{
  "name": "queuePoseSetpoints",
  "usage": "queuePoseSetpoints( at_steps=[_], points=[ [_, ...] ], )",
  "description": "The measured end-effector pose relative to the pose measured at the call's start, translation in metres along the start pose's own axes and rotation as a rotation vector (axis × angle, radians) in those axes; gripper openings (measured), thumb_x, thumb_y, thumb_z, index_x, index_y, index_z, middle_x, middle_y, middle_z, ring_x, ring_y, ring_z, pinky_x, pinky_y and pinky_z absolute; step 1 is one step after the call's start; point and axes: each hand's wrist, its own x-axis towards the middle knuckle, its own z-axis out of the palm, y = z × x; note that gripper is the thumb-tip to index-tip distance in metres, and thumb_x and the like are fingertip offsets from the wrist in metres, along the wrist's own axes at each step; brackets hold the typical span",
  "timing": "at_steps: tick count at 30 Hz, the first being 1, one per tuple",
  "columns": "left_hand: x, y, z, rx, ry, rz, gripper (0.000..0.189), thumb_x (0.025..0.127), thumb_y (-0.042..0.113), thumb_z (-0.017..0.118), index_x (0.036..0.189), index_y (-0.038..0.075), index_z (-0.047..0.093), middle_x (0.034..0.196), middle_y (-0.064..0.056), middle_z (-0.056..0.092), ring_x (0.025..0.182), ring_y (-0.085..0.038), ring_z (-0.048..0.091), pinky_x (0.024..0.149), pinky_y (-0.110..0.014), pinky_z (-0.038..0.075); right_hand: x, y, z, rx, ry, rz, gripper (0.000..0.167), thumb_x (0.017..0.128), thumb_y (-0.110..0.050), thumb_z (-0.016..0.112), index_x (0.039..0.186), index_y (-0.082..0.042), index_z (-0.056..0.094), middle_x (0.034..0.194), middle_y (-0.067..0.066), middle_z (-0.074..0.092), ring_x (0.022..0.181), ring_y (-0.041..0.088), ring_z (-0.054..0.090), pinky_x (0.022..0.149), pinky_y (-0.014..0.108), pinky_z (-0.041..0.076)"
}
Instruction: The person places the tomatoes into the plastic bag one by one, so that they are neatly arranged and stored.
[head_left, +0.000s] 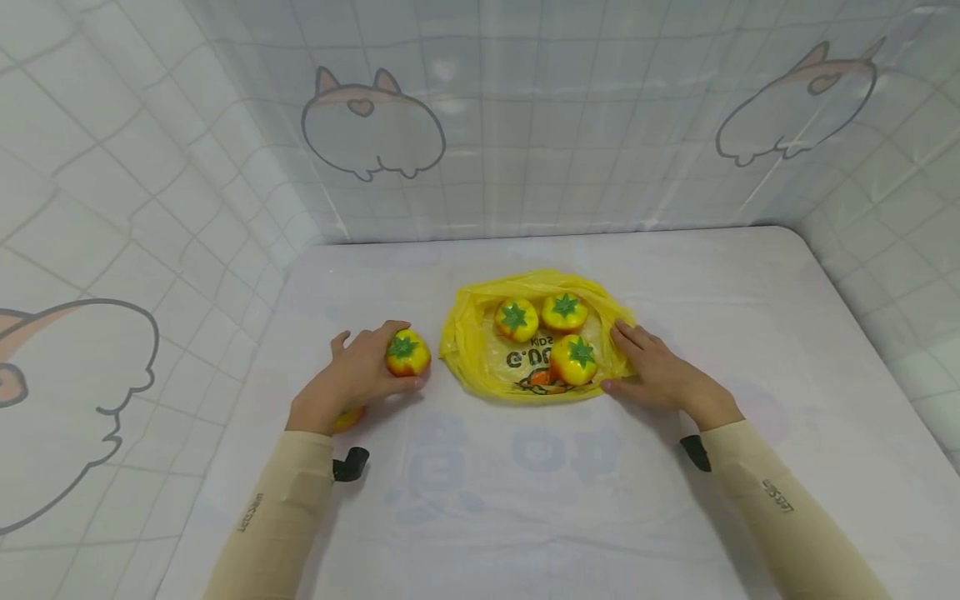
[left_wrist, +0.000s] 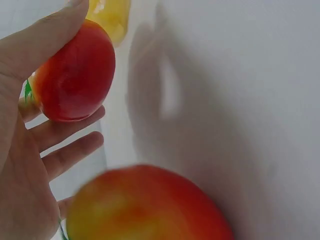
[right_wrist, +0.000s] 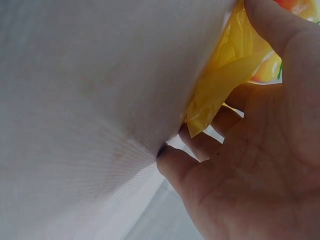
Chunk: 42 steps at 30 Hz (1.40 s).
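My left hand (head_left: pixel 360 367) holds a yellow-and-red fruit with a green star-shaped leaf top (head_left: pixel 408 353), thumb on one side and fingertips on the other, just left of a yellow plastic bag (head_left: pixel 468 358). In the left wrist view, the held fruit (left_wrist: pixel 80 75) shows its red underside. Below that hand, a second fruit (left_wrist: pixel 150 207) sits on the table, mostly hidden by the wrist in the head view. Three similar fruits, one of them a fruit (head_left: pixel 573 360) near the front, lie in the spread bag. My right hand (head_left: pixel 660 371) rests at the bag's right edge, thumb and fingers spread along the rim.
A white cloth with faint blue print covers the table (head_left: pixel 525 500). Tiled curtains (head_left: pixel 525 125) with cartoon animals rise behind it and at the sides. Black wrist mounts (head_left: pixel 350 464) stick out beneath both sleeves.
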Motion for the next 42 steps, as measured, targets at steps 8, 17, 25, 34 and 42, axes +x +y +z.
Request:
queuePoseSetpoints(
  at_steps=[8,17,25,34,42],
  points=[
    [0.009,0.021,-0.008,-0.015,0.036,0.064,0.090,0.080,0.059,0.081,0.150,0.018,0.042,0.131,-0.006,0.065,0.118,-0.031,0.057,0.113,-0.069,0.015,0.000,-0.001,-0.002,0.006,0.011,-0.006,0.094,0.099,-0.054,0.062,0.162,0.001,0.019,0.170,0.024,0.009,0.152,0.053,0.012,0.121,0.067,0.018],
    [0.019,0.046,-0.013,-0.002,0.029,0.163,0.098,0.078,0.061,0.082,0.154,0.018,0.037,0.146,-0.007,0.057,0.125,-0.033,0.055,0.112,-0.067,0.016,0.000,0.000,-0.001,0.016,0.005,0.001,0.095,0.099,-0.056,0.061,0.163,0.000,0.019,0.171,0.022,0.008,0.153,0.052,0.011,0.120,0.068,0.018],
    [0.024,0.071,-0.007,0.015,-0.002,0.208,0.099,0.081,0.067,0.077,0.156,0.020,0.035,0.154,-0.008,0.049,0.138,-0.029,0.046,0.118,-0.063,0.014,0.000,-0.003,0.001,0.017,-0.002,0.011,0.095,0.098,-0.054,0.063,0.163,0.000,0.019,0.171,0.022,0.008,0.152,0.053,0.012,0.120,0.068,0.019],
    [0.028,0.091,0.000,0.029,-0.007,0.274,0.095,0.081,0.067,0.077,0.157,0.024,0.038,0.155,-0.008,0.045,0.144,-0.028,0.039,0.118,-0.066,0.013,-0.002,-0.006,0.000,0.011,-0.001,0.013,0.093,0.099,-0.050,0.064,0.162,0.001,0.019,0.170,0.023,0.009,0.153,0.052,0.011,0.121,0.067,0.018],
    [0.036,0.110,0.014,0.025,0.002,0.373,0.095,0.080,0.068,0.077,0.159,0.032,0.037,0.165,-0.006,0.031,0.150,-0.032,0.029,0.116,-0.068,0.016,-0.002,-0.005,-0.001,0.019,0.007,0.002,0.093,0.099,-0.051,0.064,0.162,0.001,0.019,0.170,0.023,0.010,0.153,0.053,0.011,0.120,0.068,0.018]
  ],
)
